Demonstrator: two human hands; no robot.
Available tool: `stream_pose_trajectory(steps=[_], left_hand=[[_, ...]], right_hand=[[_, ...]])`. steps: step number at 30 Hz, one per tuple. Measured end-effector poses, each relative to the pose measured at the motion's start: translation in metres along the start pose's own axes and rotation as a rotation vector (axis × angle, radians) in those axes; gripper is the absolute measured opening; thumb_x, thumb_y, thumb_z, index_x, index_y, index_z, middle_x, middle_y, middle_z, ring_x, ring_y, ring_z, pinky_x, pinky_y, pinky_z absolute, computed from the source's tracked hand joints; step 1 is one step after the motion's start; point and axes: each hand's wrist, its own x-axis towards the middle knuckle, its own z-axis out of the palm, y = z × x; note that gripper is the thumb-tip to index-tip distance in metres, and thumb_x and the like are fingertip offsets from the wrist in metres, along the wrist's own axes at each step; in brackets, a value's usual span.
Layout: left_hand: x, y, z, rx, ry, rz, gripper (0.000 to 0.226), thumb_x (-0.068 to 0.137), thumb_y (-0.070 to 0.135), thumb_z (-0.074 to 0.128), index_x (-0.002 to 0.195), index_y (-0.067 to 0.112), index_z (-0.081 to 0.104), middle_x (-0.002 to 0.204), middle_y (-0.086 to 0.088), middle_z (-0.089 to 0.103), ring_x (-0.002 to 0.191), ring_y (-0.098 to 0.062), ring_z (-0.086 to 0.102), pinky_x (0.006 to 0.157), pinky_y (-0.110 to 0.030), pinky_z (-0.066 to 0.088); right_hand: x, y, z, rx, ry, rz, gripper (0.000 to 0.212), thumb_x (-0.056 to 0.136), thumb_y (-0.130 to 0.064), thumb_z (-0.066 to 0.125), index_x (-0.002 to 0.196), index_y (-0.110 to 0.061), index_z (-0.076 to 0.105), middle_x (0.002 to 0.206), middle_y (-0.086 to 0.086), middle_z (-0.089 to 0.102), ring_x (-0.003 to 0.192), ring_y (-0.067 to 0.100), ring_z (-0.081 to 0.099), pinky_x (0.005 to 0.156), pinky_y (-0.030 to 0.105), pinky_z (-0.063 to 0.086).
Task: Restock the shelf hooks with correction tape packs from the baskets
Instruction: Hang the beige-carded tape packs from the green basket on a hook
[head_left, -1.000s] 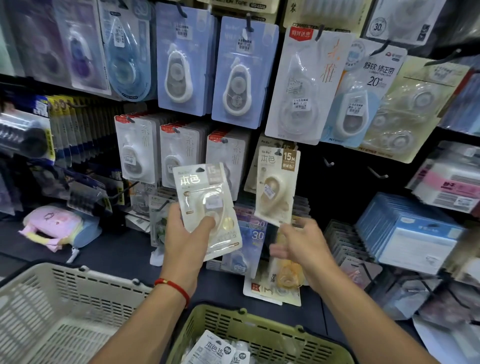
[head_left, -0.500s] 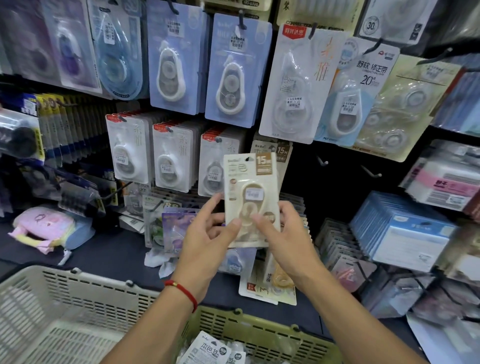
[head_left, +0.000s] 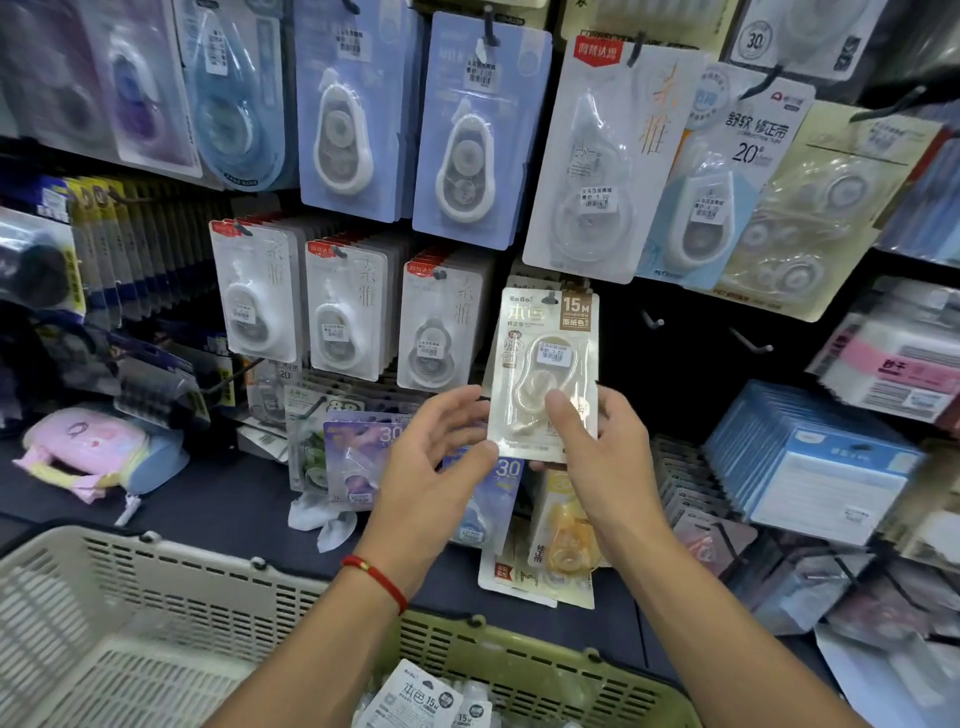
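The right hand (head_left: 605, 457) is pinching the beige correction tape pack (head_left: 545, 374) by its lower part, thumb across the front of the blister and fingers behind, so the card stays flat and upright with its hang hole at the top. That hole is sitting at the tip of a shelf hook (head_left: 549, 299), which looks like the reason for the low grip: it leaves the top of the card free to slide onto the peg. More cards of the same beige kind are showing just behind it on that hook.

The left hand (head_left: 441, 457) is spread, fingers relaxed and curled round nothing, with the thumb touching the pack's lower left corner, seemingly to steady it while it is being threaded.

Whether the pack is fully on the hook or only meeting its tip, I cannot tell.

The green basket (head_left: 550, 660) is waiting at the bottom edge of view, directly below the arms, with white packs (head_left: 421, 699) inside it within easy reach. The cream basket (head_left: 156, 623) is standing beside it on the left. To the right of the pack, two bare hooks (head_left: 748, 340) are sticking out of the dark shelf back.
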Motion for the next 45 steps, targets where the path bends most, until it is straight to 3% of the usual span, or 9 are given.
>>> stream_pose_trajectory(steps=[4,7,12,16,25,31,35,39,45], left_hand=[[0.018,0.0,-0.005,0.471,0.036,0.102,0.047,0.094,0.01,0.068,0.134,0.034,0.062,0.136,0.018,0.062,0.127,0.004,0.054,0.105,-0.021,0.046],[0.037,0.002,-0.009,0.725,0.017,0.182,0.058,0.093,0.011,0.068,0.148,0.025,0.054,0.161,0.009,0.042,0.149,-0.007,0.032,0.124,-0.027,0.024],[0.055,-0.007,-0.018,0.847,-0.053,0.165,0.076,0.093,0.011,0.068,0.161,0.022,0.036,0.174,0.008,0.01,0.16,-0.01,0.008,0.124,-0.022,0.008],[0.059,-0.017,-0.025,0.877,-0.109,0.162,0.08,0.093,0.01,0.067,0.163,0.021,0.031,0.174,0.011,0.0,0.16,-0.008,0.003,0.126,-0.025,0.011],[0.058,-0.025,-0.037,0.87,-0.162,0.167,0.076,0.091,0.008,0.067,0.16,0.019,0.038,0.175,0.009,0.005,0.159,-0.012,0.012,0.125,-0.027,0.018],[0.044,-0.024,-0.051,0.962,-0.264,0.089,0.061,0.092,0.008,0.064,0.15,0.018,0.051,0.161,-0.002,0.043,0.148,-0.021,0.039,0.118,-0.03,0.03],[0.021,-0.029,-0.075,1.12,-0.407,-0.039,0.053,0.094,0.012,0.064,0.145,0.018,0.055,0.141,-0.01,0.062,0.131,-0.03,0.056,0.107,-0.036,0.043],[-0.02,-0.041,-0.098,1.298,-0.751,-0.253,0.074,0.098,0.018,0.062,0.162,0.028,0.028,0.151,-0.012,0.053,0.136,-0.031,0.052,0.106,-0.038,0.045],[-0.088,-0.082,-0.092,1.473,-1.061,-0.421,0.057,0.1,0.027,0.06,0.153,0.017,0.043,0.147,-0.016,0.055,0.137,-0.035,0.051,0.106,-0.036,0.043]], right_hand=[[-0.001,0.014,-0.011,-0.62,-0.066,-0.078,0.066,0.102,-0.048,0.058,0.157,-0.019,0.035,0.154,0.0,0.047,0.141,0.021,0.047,0.112,0.041,0.044],[0.001,0.014,-0.011,-0.829,-0.11,-0.373,0.056,0.105,-0.029,0.057,0.157,-0.018,0.04,0.16,0.002,0.038,0.148,0.02,0.035,0.122,0.038,0.033],[0.03,0.01,0.013,-1.047,-0.243,-0.532,0.055,0.103,-0.025,0.059,0.157,-0.023,0.044,0.173,0.003,0.022,0.16,0.024,0.019,0.126,0.044,0.025],[0.05,0.009,0.028,-1.229,-0.143,-0.549,0.049,0.1,-0.027,0.057,0.148,-0.019,0.05,0.168,0.002,0.028,0.153,0.028,0.028,0.115,0.046,0.038],[0.056,0.013,0.035,-1.33,-0.156,-0.461,0.054,0.091,-0.017,0.057,0.145,-0.014,0.049,0.16,0.003,0.033,0.148,0.028,0.033,0.107,0.047,0.046],[0.02,0.041,0.015,-1.185,-0.214,-0.487,0.044,0.094,-0.013,0.058,0.138,-0.012,0.058,0.145,0.009,0.05,0.126,0.033,0.054,0.096,0.046,0.05],[-0.024,0.084,0.0,-1.13,-0.508,-0.244,0.032,0.101,-0.021,0.053,0.13,-0.016,0.064,0.129,0.007,0.062,0.118,0.03,0.058,0.094,0.042,0.049],[-0.084,0.134,-0.002,-1.217,-1.114,0.128,0.03,0.105,-0.033,0.054,0.13,-0.017,0.059,0.14,0.012,0.061,0.117,0.03,0.058,0.091,0.035,0.046],[-0.182,0.202,0.011,-1.102,-1.214,0.261,0.1,0.094,-0.062,0.065,0.167,-0.021,0.012,0.175,0.009,0.006,0.161,0.027,0.011,0.128,0.046,0.02]])
